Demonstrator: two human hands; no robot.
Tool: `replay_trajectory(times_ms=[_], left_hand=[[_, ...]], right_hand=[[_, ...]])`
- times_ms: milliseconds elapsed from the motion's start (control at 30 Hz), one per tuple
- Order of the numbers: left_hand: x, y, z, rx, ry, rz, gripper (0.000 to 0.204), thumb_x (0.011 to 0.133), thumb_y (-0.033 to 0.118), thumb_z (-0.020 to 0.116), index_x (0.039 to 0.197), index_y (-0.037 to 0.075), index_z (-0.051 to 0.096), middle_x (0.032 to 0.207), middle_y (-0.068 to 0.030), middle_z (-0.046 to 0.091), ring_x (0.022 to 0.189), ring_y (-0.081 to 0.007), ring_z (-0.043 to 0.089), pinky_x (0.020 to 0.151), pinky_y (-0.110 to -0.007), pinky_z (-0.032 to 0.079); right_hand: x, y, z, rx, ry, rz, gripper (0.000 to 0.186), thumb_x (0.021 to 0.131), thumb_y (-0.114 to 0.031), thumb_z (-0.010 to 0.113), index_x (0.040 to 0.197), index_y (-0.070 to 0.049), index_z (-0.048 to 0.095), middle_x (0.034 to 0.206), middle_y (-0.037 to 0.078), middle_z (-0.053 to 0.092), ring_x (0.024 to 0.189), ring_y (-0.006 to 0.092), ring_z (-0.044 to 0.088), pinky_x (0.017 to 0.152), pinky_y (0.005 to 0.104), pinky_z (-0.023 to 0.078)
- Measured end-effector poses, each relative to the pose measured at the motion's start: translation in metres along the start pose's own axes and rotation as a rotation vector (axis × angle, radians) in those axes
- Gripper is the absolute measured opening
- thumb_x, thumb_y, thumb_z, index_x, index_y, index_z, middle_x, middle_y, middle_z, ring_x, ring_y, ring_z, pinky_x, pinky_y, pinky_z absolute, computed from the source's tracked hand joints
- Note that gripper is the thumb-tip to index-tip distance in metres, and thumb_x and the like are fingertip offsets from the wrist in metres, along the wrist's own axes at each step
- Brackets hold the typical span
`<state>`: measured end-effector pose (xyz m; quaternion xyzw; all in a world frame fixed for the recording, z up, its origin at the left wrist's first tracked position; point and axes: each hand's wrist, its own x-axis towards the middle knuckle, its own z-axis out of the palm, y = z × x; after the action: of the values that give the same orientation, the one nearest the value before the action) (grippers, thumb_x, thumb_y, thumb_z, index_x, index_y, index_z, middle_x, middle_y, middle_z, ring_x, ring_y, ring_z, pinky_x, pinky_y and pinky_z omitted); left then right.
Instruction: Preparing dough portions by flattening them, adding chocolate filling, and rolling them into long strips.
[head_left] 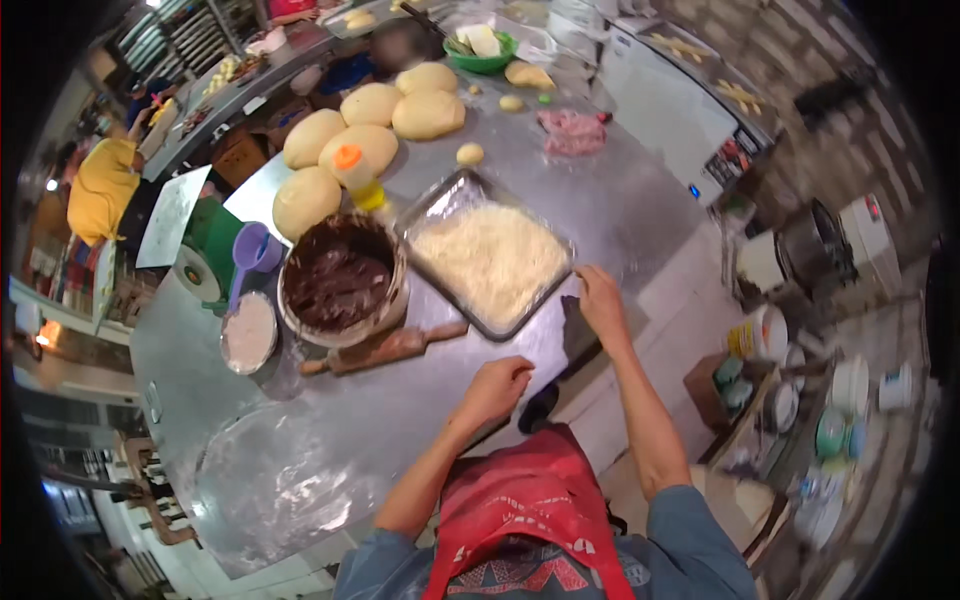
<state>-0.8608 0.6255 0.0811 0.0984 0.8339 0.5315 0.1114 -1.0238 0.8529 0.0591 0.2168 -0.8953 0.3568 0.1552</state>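
My left hand (495, 390) is low over the steel table edge with fingers curled; whatever they hold, if anything, is hidden. My right hand (598, 300) has bent fingers beside the right corner of a metal tray (545, 245) of pale crumbly mixture (490, 255); contact is unclear. Left of the tray stands a bowl of dark brown paste (340, 285), with a wooden rolling pin (385, 348) lying below it. A smaller bowl of light powder (248, 335) and a purple measuring cup (255, 245) sit farther left. A squeeze bottle of yellow liquid (358, 180) stands behind the paste bowl.
Several dough rounds (425, 115) lie at the back, near a green basin (485, 55) and pink crumpled material (572, 133). A green scale (205, 275) stands left. A person in yellow (100, 185) works beyond. Buckets (765, 330) and a machine (820, 250) stand right.
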Motion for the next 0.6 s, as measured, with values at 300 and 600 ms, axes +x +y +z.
replay_trajectory(times_ms=[300,600], left_hand=[[0.091,0.031,-0.03,-0.08,0.309,-0.247,0.02,0.099,0.007,0.06,0.113,-0.002,0.071,0.093,-0.0134,0.076,0.084,-0.0197,0.073,0.077,-0.032,0.057],[0.196,0.04,-0.027,-0.188,0.408,-0.27,0.018,0.1,0.004,0.06,0.112,-0.003,0.071,0.091,-0.0102,0.076,0.081,-0.0142,0.071,0.075,-0.029,0.056]], right_hand=[[0.14,0.081,0.077,0.187,-0.421,0.085,0.033,0.096,-0.008,0.059,0.128,-0.001,0.066,0.105,0.026,0.07,0.099,0.0428,0.068,0.088,0.0447,0.054],[0.135,0.095,0.063,0.423,-0.627,0.122,0.027,0.095,-0.009,0.062,0.119,0.003,0.063,0.097,0.03,0.067,0.091,0.047,0.067,0.082,0.0463,0.053]])
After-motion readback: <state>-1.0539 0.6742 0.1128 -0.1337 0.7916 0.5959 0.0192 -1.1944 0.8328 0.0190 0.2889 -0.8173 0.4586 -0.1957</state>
